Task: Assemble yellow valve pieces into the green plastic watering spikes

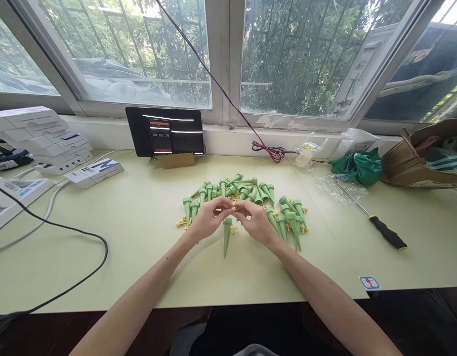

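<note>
A pile of green cone-shaped plastic spikes (250,195) with small yellow fittings lies in the middle of the pale green table (139,247). My left hand (208,217) and my right hand (255,222) meet just in front of the pile, fingertips pinched together on a small yellow fitting (231,209). One green spike (227,236) points toward me directly under my hands; whether it hangs from the fitting or lies on the table I cannot tell.
A tablet (165,131) showing a timer leans against the window sill. White boxes (46,138) and a black cable (76,232) are at the left. A screwdriver (384,228), plastic bags (356,165) and a cardboard box (421,158) lie at the right.
</note>
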The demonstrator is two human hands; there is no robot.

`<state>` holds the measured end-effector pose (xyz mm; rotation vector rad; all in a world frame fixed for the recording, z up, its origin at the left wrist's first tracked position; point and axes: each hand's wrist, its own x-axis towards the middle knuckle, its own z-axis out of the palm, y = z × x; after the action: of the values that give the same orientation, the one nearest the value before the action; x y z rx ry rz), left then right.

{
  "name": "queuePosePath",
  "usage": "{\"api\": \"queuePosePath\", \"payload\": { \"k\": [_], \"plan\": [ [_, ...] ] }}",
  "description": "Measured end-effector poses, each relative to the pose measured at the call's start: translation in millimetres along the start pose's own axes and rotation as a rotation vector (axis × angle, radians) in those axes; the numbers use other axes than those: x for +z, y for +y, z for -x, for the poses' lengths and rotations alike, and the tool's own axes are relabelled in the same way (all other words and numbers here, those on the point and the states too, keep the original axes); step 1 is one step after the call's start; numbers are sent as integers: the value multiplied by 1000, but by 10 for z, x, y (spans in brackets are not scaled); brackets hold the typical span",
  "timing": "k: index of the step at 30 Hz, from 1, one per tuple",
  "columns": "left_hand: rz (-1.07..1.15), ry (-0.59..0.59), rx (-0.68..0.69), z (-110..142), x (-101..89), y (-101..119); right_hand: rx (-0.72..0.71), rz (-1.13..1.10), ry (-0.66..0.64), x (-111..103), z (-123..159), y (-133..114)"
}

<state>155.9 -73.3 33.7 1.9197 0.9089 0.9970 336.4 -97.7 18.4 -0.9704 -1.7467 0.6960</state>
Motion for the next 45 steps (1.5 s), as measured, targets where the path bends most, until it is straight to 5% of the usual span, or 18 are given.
{"api": "queuePosePath", "payload": {
  "k": [10,22,30,35,45],
  "plan": [
    [-69,37,1,-20,-31,12,-1,-41,-35,-15,11,-50],
    [-199,7,108,-4,5,34,214,-309,1,-3,-24,39],
    [-382,53,91,-22,-50,-7,198,-298,161,-64,-53,3],
    [-501,-101,53,-11,-84,-1,203,-269,251,-103,-65,-25],
    [-546,-268,46,35,-129,12,235,-233,221,-82,-42,-30]
  ]
}}
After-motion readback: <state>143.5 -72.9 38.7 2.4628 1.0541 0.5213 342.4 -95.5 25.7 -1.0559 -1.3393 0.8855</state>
